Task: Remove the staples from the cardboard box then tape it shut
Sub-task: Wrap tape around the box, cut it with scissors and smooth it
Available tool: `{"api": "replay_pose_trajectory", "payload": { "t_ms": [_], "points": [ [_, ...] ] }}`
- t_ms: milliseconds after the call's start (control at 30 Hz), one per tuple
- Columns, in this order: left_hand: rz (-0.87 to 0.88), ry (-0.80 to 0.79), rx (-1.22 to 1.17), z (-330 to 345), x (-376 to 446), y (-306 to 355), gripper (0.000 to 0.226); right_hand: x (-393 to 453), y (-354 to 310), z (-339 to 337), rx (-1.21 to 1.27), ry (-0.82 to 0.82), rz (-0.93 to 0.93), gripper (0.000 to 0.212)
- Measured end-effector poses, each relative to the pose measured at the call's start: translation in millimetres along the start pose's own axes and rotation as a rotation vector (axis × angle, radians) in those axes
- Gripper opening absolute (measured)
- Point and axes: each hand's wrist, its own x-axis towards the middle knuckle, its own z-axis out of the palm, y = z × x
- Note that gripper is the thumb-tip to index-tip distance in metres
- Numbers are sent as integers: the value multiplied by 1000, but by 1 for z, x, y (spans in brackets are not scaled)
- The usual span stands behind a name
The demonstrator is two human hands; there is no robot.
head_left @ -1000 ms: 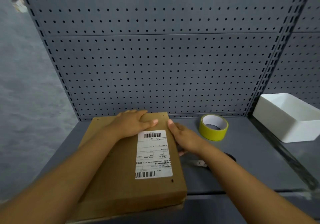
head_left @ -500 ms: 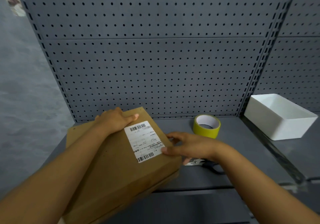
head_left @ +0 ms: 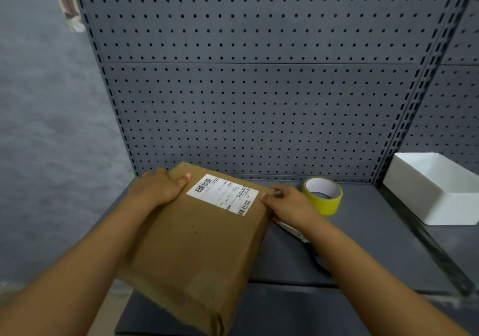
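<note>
From the head camera, the cardboard box (head_left: 197,245) lies turned at a slant on the gray shelf (head_left: 363,245), its near corner sticking out past the shelf edge; the left hand (head_left: 158,189) holds its far left edge, fingers curled over it; the right hand (head_left: 290,203) holds the right edge, thumb on top. A tool (head_left: 293,230) (maybe scissors) hides under the right arm, so it is hard to make out; the yellow tape roll (head_left: 324,195) sits just past that hand. The white bin (head_left: 435,190) at the far right is cut off; nothing shows inside it.
</note>
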Motion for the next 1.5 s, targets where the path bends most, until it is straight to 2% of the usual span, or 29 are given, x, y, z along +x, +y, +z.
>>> {"api": "replay_pose_trajectory", "payload": {
  "t_ms": [100,167,233,300,367,433,533,667,733,967,1100,1133,1200,1267,1300,1400,1500],
  "points": [
    [-14,5,-101,0,-12,-2,91,3,-6,11,109,-59,-28,84],
    [-19,14,-142,0,-22,-3,93,11,-7,17,156,-52,-47,92],
    [4,-8,-115,-2,-33,-5,90,21,-6,21,186,-26,-40,88],
    [6,-15,-63,-3,-41,-5,88,29,-3,21,238,-37,-30,71],
    [-28,60,11,-3,-46,-2,90,32,-4,20,272,-76,-58,47],
    [57,181,89,0,-45,5,84,34,-4,20,276,-93,-95,38],
    [356,211,61,7,-38,29,73,35,-4,24,259,-81,-124,33],
    [551,8,-19,19,-31,74,63,37,2,31,158,67,-132,37],
    [594,-62,-48,25,-26,88,56,35,5,32,99,119,-151,41],
    [536,-59,-80,29,-14,97,40,32,0,34,80,139,-145,46],
    [534,-68,-49,27,-17,101,35,28,3,22,-49,79,-186,43],
    [536,-83,-57,26,-17,101,33,28,6,15,-83,112,-210,39],
    [532,-116,-86,25,-15,100,30,29,17,-6,-165,283,-260,34],
    [522,-142,-106,24,-12,99,28,30,33,-29,-278,445,-292,38],
    [518,-159,-118,24,-11,100,26,30,43,-40,-349,465,-282,43],
    [505,-211,-163,20,-8,101,17,28,69,-62,-609,298,-130,55],
    [476,-208,-276,21,-4,105,12,29,78,-69,-880,171,-5,47]
  ]
}}
